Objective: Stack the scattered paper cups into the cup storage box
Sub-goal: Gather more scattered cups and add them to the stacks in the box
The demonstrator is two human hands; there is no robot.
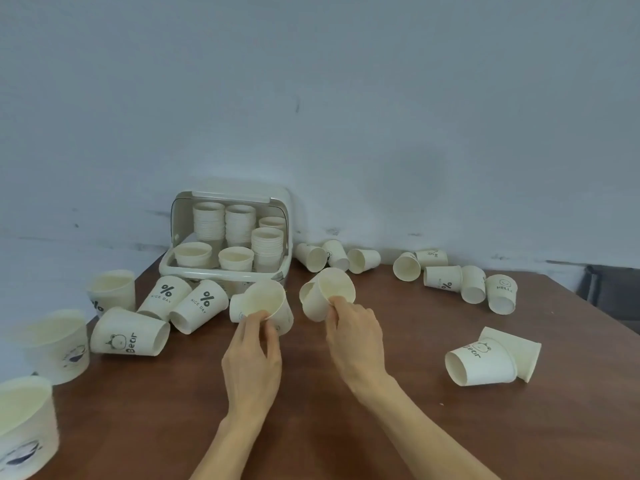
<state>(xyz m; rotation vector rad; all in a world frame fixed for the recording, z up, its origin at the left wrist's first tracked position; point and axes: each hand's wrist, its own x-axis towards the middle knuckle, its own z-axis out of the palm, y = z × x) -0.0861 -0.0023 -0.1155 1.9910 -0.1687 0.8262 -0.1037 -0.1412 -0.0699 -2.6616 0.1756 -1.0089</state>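
The white cup storage box (166,268) stands open at the back of the brown table, holding several stacks of cream paper cups (208,223). My left hand (254,355) grips a paper cup (263,299) by its rim, mouth tilted toward me, just in front of the box. My right hand (353,336) pinches the rim of another paper cup (336,287), held a little to the right, with a second cup (311,304) against it. Loose cups lie scattered on both sides.
Two "%" cups (199,304) and a "Bear" cup (130,332) lie left of my hands. Upright cups (57,344) stand at the left table edge. A row of tipped cups (443,277) lies along the back right, and two nested-looking cups (491,358) at right. The wall is close behind.
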